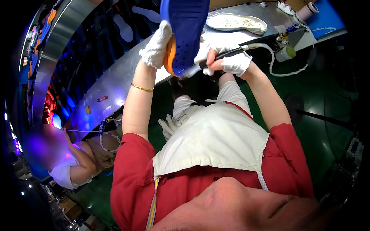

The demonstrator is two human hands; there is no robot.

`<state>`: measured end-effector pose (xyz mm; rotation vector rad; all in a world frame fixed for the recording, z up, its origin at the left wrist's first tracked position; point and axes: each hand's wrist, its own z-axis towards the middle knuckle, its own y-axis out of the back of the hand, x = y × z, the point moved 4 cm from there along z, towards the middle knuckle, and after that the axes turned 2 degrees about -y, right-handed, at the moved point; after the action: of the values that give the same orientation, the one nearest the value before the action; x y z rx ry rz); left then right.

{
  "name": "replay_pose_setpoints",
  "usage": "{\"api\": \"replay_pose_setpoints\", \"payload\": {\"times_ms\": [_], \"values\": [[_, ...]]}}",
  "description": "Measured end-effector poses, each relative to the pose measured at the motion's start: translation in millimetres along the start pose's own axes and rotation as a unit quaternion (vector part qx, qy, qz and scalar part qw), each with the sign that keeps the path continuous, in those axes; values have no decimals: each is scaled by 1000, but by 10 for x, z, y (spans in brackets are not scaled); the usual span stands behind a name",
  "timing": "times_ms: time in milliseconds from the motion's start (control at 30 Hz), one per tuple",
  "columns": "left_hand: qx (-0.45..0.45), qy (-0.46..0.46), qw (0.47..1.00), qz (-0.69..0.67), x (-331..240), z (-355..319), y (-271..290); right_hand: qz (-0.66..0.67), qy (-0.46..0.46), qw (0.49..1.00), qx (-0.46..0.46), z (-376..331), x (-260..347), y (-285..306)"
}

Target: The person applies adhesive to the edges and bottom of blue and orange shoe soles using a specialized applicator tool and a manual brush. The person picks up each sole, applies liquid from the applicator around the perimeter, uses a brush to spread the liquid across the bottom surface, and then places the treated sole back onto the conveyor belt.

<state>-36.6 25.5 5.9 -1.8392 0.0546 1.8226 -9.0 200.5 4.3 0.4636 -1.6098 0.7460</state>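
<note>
My left hand (157,45), in a white glove, grips a blue shoe sole (185,34) with an orange edge, held tilted up over the bench. In my gloved right hand (231,61), whose bare fingertips show, is a black-handled brush (221,56). Its pale tip (189,72) is at the lower end of the sole; whether it touches is hard to tell. A wrapped white hose (272,63) runs from the back of the handle to the right. Behind my right hand, a white shoe sole (236,23) lies on the bench.
The metal bench (110,86) curves away to the left, beside a conveyor (52,46) with soles under blue light. A co-worker (77,165) sits at the left. A yellow-green container (285,53) and a pink spool (307,11) are at the right.
</note>
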Motion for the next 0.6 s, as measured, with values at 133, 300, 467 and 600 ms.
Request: {"api": "replay_pose_setpoints", "payload": {"times_ms": [133, 300, 467, 600], "values": [[-67, 105, 992, 3, -12, 127, 18, -171, 32, 984, -32, 56, 48, -35], [-88, 165, 982, 8, 101, 172, 120, -115, -16, 993, 25, 119, 60, -11], [-121, 189, 974, 33, 86, 162, 163, -278, 27, 959, -34, 155, -38, -16], [-113, 186, 976, 1, 130, 132, 209, -179, 44, 983, -24, 191, 117, 116]]}}
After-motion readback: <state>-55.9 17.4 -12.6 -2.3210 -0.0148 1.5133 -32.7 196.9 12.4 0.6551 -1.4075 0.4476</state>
